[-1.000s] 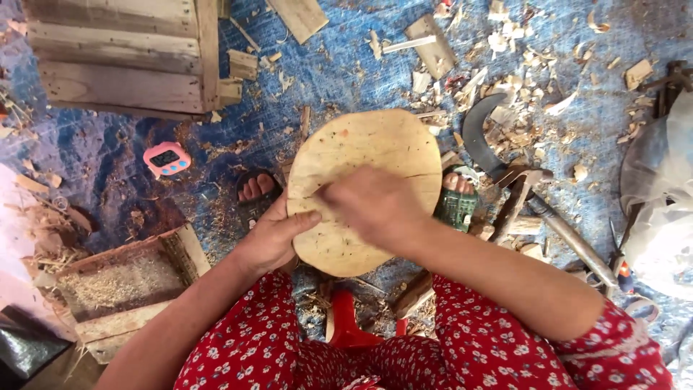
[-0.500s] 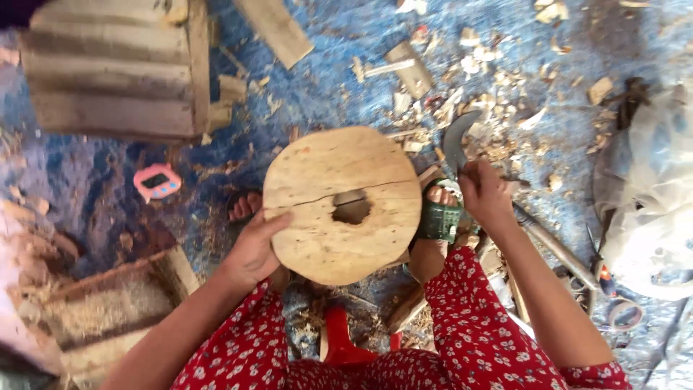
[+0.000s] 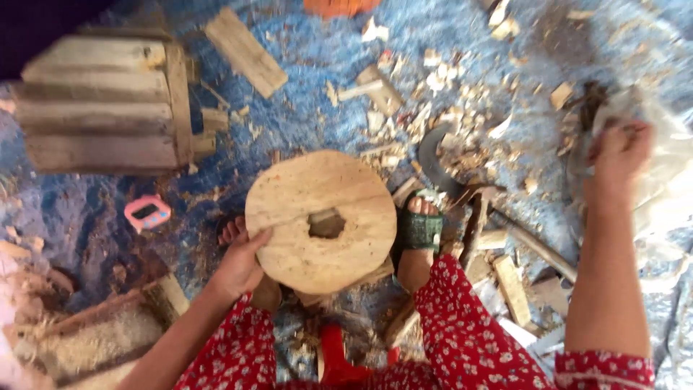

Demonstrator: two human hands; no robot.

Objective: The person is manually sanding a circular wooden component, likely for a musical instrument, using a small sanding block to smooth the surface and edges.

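Gripping the lower left edge of the disc (image 3: 321,220), the left hand (image 3: 238,267) has its fingers curled over the rim and the thumb against the face, so it is closed on the wood. That disc is a round pale slab with a rough hole at its middle; it lies flat between the person's feet, over the blue tarp (image 3: 310,108), which is strewn with chips. The right hand (image 3: 619,155) is well apart, out at the right edge, against a whitish bag (image 3: 668,180); it is blurred (how far it is open, or whether it holds anything, I cannot tell). A green sandal (image 3: 421,230) sits just right of the disc, and beyond it a curved adze (image 3: 437,162) lies among the shavings. A pink timer (image 3: 147,212) rests to the left, below stacked planks (image 3: 101,108)
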